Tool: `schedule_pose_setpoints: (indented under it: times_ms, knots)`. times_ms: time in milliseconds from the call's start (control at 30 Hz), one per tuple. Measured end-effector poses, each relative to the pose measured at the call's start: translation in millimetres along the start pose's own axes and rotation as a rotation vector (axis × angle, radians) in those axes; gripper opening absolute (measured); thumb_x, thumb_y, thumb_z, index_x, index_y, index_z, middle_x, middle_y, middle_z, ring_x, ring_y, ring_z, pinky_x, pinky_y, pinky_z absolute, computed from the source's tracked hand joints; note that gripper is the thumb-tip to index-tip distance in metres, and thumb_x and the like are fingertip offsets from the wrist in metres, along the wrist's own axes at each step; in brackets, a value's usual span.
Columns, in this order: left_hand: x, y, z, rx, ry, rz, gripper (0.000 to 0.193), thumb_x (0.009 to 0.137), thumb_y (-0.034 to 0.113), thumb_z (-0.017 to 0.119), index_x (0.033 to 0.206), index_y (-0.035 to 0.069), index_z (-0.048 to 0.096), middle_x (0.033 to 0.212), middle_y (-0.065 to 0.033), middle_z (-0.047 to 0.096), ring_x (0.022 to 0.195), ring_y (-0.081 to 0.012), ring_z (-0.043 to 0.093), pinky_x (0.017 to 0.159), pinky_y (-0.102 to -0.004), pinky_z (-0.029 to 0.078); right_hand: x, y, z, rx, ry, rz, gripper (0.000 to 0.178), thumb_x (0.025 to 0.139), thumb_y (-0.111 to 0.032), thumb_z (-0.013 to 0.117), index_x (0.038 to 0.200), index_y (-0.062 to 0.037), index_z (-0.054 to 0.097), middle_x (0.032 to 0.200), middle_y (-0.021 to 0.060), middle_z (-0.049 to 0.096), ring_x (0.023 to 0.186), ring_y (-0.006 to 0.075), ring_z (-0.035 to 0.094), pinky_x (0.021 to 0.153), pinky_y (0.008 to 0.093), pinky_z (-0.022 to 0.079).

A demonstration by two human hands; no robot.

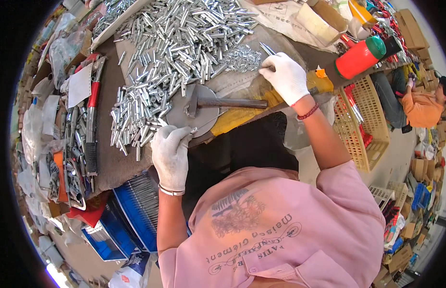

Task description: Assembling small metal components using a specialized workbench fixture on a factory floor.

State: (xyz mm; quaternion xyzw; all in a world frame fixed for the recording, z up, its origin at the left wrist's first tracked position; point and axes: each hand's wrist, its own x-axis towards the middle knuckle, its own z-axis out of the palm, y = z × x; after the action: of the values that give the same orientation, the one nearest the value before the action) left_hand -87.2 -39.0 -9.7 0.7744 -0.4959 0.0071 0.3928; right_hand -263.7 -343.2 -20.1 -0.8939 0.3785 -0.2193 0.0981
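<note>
Metal tubes: short, silvery, heaped; L hand pinches one, R hand grips several.

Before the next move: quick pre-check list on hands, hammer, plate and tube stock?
1. Left hand gloved, at the round metal plate edge, pinching a small piece: ok.
2. Right hand gloved, resting at the far side of the bench by thin metal rods: ok.
3. Hammer lying on the plate, in neither hand: ok.
4. Pile of metal tubes within reach: ok.
5. What the left fingers pinch: cannot tell.
</note>
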Motion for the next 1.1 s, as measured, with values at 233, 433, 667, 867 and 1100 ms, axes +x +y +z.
schedule_pose_setpoints:
  times_ms: [233,433,667,867,1100]
  knots:
    - [0,-1,1,-0.012,0.002,0.007,0.020,0.079,0.003,0.080,0.097,0.009,0.075,0.095,-0.0086,0.066,0.091,-0.0299,0.064,0.081,-0.0401,0.050,1,-13,-3,-0.089,-0.024,-0.072,0.009,0.087,-0.024,0.075,0.087,-0.0149,0.074,0.094,0.0058,0.067,0.085,0.0306,0.070,0.072,0.0426,0.057]
    - [-1,-1,0,-0.019,0.005,0.007,0.020,0.079,0.002,0.080,0.097,0.010,0.075,0.095,-0.0087,0.065,0.091,-0.0301,0.064,0.080,-0.0402,0.050,4,-5,-2,-0.169,0.048,-0.274,0.007,0.087,-0.020,0.072,0.083,-0.0146,0.071,0.092,0.0074,0.067,0.084,0.0306,0.070,0.071,0.0447,0.057]
    - [2,0,1,-0.010,0.039,0.027,0.020,0.078,0.005,0.082,0.095,0.011,0.075,0.091,-0.0072,0.065,0.087,-0.0296,0.063,0.077,-0.0396,0.050,8,-2,0,-0.299,-0.036,-0.292,0.006,0.087,-0.021,0.072,0.088,-0.0149,0.071,0.089,0.0077,0.067,0.084,0.0303,0.070,0.072,0.0441,0.057]
    - [0,-5,4,-0.003,0.088,0.072,0.018,0.078,0.006,0.081,0.093,0.014,0.075,0.089,-0.0059,0.064,0.087,-0.0302,0.064,0.075,-0.0409,0.050,-3,-44,-16,0.030,0.011,-0.386,0.004,0.089,-0.011,0.071,0.092,-0.0122,0.072,0.091,0.0084,0.068,0.084,0.0310,0.070,0.073,0.0395,0.056]
    - [-1,-10,8,-0.020,0.107,0.081,0.017,0.079,0.003,0.078,0.093,0.012,0.073,0.089,-0.0068,0.064,0.087,-0.0312,0.064,0.077,-0.0414,0.052,-32,-128,-1,0.298,-0.177,-0.808,0.005,0.087,-0.013,0.071,0.092,-0.0124,0.070,0.092,0.0052,0.060,0.090,0.0275,0.064,0.079,0.0388,0.054]
